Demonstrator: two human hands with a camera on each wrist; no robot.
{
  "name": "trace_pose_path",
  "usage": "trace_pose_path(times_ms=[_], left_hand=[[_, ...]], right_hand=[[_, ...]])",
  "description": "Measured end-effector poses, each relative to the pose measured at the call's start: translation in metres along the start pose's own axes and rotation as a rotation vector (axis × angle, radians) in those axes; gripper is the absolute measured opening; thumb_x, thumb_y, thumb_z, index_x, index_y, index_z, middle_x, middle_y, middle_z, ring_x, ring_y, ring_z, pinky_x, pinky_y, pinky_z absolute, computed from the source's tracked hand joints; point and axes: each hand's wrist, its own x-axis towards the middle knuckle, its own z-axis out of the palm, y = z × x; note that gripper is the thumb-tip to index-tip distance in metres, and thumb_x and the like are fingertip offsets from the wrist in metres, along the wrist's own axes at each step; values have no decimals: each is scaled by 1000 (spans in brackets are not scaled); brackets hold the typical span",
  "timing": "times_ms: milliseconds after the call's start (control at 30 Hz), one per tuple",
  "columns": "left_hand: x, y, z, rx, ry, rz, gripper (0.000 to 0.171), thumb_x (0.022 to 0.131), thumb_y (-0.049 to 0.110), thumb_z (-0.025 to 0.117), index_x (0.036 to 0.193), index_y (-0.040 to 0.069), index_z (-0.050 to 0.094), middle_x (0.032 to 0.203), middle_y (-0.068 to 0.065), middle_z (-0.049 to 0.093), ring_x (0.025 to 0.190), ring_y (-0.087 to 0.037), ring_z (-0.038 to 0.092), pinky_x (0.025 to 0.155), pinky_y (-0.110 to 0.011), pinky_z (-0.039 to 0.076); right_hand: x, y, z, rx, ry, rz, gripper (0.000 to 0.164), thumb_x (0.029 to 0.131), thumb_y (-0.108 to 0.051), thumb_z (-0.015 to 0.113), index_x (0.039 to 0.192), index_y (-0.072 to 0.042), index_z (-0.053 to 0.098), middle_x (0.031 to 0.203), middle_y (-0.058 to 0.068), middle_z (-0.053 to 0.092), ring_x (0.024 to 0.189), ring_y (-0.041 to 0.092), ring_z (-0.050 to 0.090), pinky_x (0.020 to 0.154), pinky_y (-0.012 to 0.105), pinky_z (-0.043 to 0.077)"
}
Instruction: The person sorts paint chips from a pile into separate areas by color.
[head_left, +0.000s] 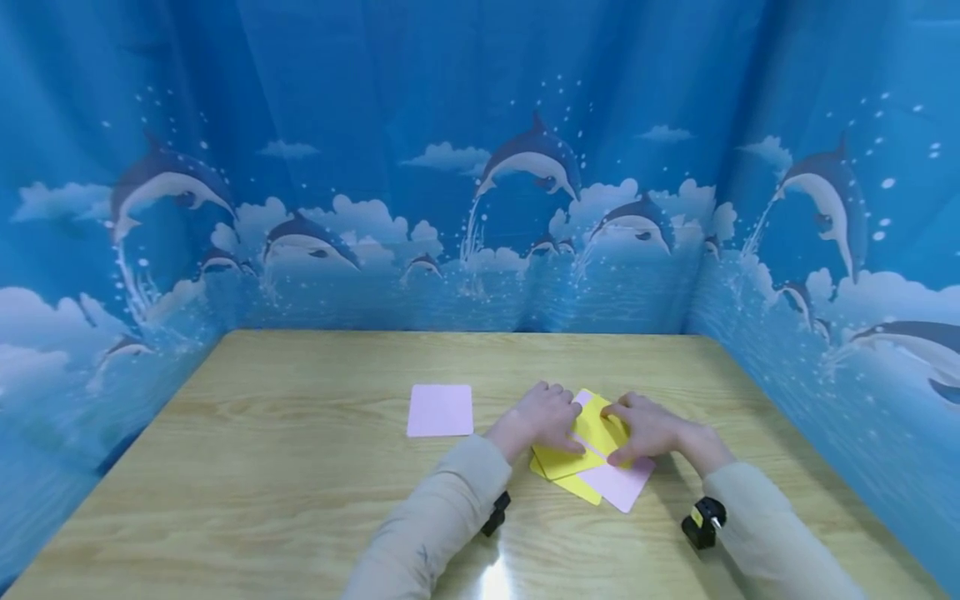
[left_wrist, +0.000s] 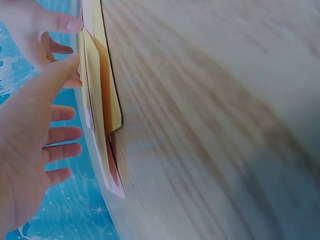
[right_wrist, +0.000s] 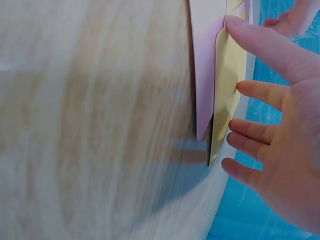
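A loose pile of square cards lies on the table, with yellow cards [head_left: 558, 461] and pink cards [head_left: 619, 485] overlapping at different angles. My left hand [head_left: 546, 417] is over the pile's left side; in the left wrist view its thumb touches the cards while the other fingers extend beyond them. From the right, my right hand [head_left: 651, 429] rests its thumb and fingertips on the yellow and pink cards. The right wrist view shows its fingers [right_wrist: 260, 92] spread along a yellow card's edge [right_wrist: 225, 95]. Parts of the pile are hidden under both hands.
A single pink card [head_left: 440, 410] lies flat to the left of the pile. The wood-grain table [head_left: 262, 467] meets a blue dolphin-print curtain [head_left: 390, 275] at the back and sides. Each wrist wears a small black camera [head_left: 703, 522].
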Motion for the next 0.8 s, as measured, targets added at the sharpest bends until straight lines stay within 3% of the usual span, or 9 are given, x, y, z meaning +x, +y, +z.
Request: trace_pose_path(times_ms=[167, 433, 800], left_hand=[[2, 3, 0, -1, -10, 27, 69, 81, 70, 50, 130, 22, 52, 123, 4, 53, 112, -14, 47, 98, -33, 36], [5, 10, 1, 20, -22, 79, 70, 81, 71, 49, 129, 21, 53, 120, 5, 54, 110, -13, 48, 98, -31, 36], [7, 17, 0, -28, -35, 99, 70, 79, 73, 49, 125, 21, 56, 115, 5, 53, 106, -11, 46, 99, -31, 35]], right_hand=[[-6, -3, 1, -3, 5, -42, 76, 66, -44, 78, 127, -7, 53, 119, 14, 47, 104, 29, 47, 86, 49, 42], [-15, -6, 2, -12, 11, -119, 80, 63, -38, 80, 127, -1, 50, 125, 20, 44, 111, 36, 45, 92, 54, 40], [-21, -6, 4, 41, -17, -134, 81, 61, -33, 80, 127, 2, 48, 128, 18, 42, 114, 35, 44, 95, 55, 37]])
